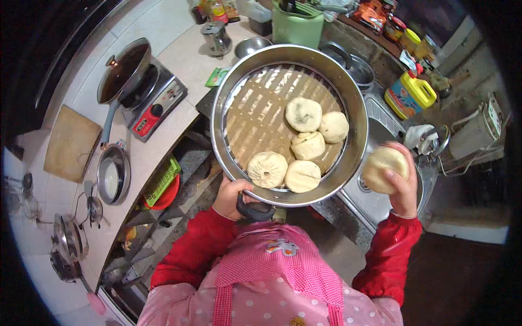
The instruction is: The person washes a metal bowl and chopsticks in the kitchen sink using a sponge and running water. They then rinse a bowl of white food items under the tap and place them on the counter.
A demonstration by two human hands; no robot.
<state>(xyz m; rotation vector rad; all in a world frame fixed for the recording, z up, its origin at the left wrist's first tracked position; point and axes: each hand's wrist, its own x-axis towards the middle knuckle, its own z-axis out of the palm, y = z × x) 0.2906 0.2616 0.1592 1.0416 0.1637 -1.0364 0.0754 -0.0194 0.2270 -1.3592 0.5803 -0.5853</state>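
Observation:
My left hand [232,197] grips the near rim and dark handle [255,208] of a round steel steamer pan [216,126]. Inside it lies a brown perforated steamer mat [261,110], wet and shiny. Several steamed buns rest on the right and near side of the mat. One pleated bun [266,169] has a small hole on top, and another bun [303,113] shows a greenish dark patch. To the right of the pan, my right hand [401,175] holds a round bun [384,169] over the steel sink [352,208]. That bun is slightly blurred.
Left on the counter are a wok [124,73] on a burner [159,108], a wooden board [72,142] and a steel bowl [113,173]. Behind the pan stand a green bin [297,28] and a steel canister [216,38]. A yellow jug [410,95] sits beyond the sink.

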